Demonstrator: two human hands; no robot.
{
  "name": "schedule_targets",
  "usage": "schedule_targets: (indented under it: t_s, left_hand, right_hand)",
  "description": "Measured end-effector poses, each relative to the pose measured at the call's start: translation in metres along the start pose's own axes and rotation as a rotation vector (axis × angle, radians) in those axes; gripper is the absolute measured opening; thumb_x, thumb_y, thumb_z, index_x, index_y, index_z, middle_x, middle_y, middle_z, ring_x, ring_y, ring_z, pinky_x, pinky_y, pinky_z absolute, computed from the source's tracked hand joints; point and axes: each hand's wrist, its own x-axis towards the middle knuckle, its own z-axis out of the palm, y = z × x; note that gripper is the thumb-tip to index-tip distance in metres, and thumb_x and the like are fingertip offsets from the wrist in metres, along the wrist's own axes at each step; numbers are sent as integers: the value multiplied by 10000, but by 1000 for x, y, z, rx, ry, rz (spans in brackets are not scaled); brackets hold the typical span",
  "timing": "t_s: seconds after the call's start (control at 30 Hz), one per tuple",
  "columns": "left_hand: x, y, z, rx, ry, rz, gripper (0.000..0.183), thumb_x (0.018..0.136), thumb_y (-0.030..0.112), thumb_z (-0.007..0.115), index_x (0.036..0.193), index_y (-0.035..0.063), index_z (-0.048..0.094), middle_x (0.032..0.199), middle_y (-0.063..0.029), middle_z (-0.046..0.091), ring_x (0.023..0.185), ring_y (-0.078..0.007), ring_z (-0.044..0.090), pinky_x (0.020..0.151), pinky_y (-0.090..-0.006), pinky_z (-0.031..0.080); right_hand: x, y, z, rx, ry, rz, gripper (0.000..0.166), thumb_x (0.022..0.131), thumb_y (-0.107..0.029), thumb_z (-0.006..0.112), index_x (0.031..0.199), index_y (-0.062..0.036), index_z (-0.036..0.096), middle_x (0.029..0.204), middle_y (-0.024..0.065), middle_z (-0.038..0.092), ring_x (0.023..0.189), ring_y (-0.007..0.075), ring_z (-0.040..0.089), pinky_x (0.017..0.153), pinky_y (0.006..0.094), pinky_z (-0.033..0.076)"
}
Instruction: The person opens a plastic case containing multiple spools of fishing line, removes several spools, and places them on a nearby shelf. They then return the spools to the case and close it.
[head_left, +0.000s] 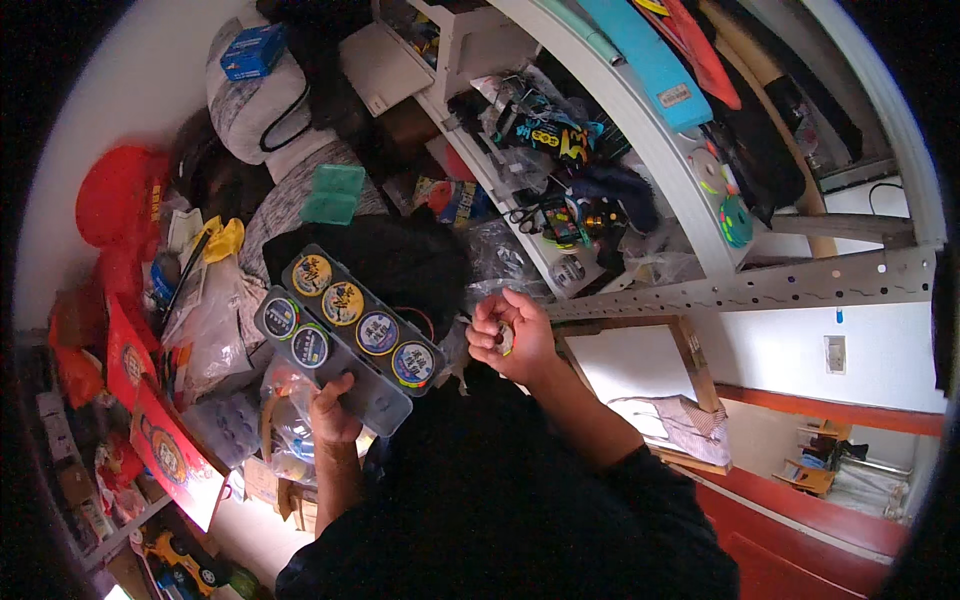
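Observation:
My left hand grips the lower edge of an open translucent plastic line case. Several round line spools with printed labels, such as the yellow-rimmed spool, lie in a row in its far half. The near half has two dark-labelled spools, one of them the green-edged spool, at its left end. To the right of the case, my right hand is closed around a small round spool, partly hidden by the fingers.
A metal shelf with scissors and plastic packets stands ahead. A slotted metal rail crosses on the right. Beyond the case lies a small green box. Plastic bags and a red printed carton are at left.

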Motion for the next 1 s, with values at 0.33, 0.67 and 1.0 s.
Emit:
schedule_targets:
  t_s: [0.33, 0.67, 1.0]
  left_hand:
    - [7, -5, -1, -7, 4, -20, 583, 718, -13, 588, 1297, 39, 539, 1177, -110, 650, 1078, -303, 633, 968, -425, 508]
    - [3, 5, 13, 51, 59, 80, 533, 731, -50, 556, 1256, 41, 564, 1106, -101, 671, 1001, -299, 659, 898, -409, 545]
    - [21, -25, -33, -43, 58, -5, 468, 750, -23, 613, 1211, 52, 579, 1070, -89, 681, 951, -278, 669, 849, -415, 556]
  right_hand:
    - [-2, -2, 35, -258, 29, -68, 568, 996, -447, 391, 1397, -54, 478, 1316, 182, 578, 1245, 378, 522, 1033, 539, 390]
    - [2, -1, -18, -186, 448, -315, 219, 883, -2, 531, 1100, 23, 535, 1144, 208, 596, 1093, 349, 604, 1042, 531, 478]
    - [27, -7, -119, -161, 447, -264, 85, 884, -37, 641, 954, -50, 594, 1082, 132, 657, 1063, 329, 623, 975, 492, 521]
